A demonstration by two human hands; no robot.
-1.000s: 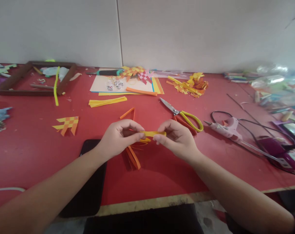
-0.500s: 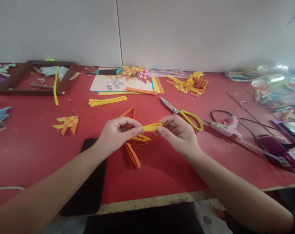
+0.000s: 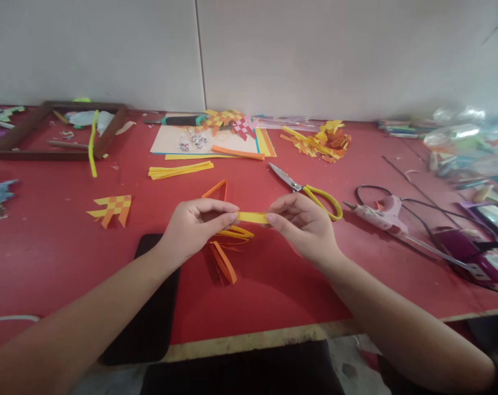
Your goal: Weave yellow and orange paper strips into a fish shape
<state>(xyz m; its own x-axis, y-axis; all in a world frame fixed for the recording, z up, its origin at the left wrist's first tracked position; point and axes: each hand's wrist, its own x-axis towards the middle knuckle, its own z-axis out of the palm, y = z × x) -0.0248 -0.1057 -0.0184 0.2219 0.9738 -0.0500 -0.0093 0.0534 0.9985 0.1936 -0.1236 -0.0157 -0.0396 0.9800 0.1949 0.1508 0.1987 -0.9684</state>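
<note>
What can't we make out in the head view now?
All head view:
Yellow strip: ends hidden by left hand and right hand.
Scissors: one handle hidden behind right hand.
Black slab: partly covered by left forearm.
Black-and-white pieces: too small to identify.
Clutter at far right: blurred, cut off by picture edge.

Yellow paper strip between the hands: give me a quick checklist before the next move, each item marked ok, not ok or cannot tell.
1. Left hand pinching the yellow paper strip: ok.
2. Right hand pinching its other side: ok.
3. Strip's ends lined up: cannot tell, the hands hide them.
4. Red table bare around the hands: not ok, orange strips lie close by.
5. Scissors apart from the right hand: cannot tell, it overlaps them in this view.
6. Yellow strip bundle uncovered: ok, lying beyond the hands.
</note>
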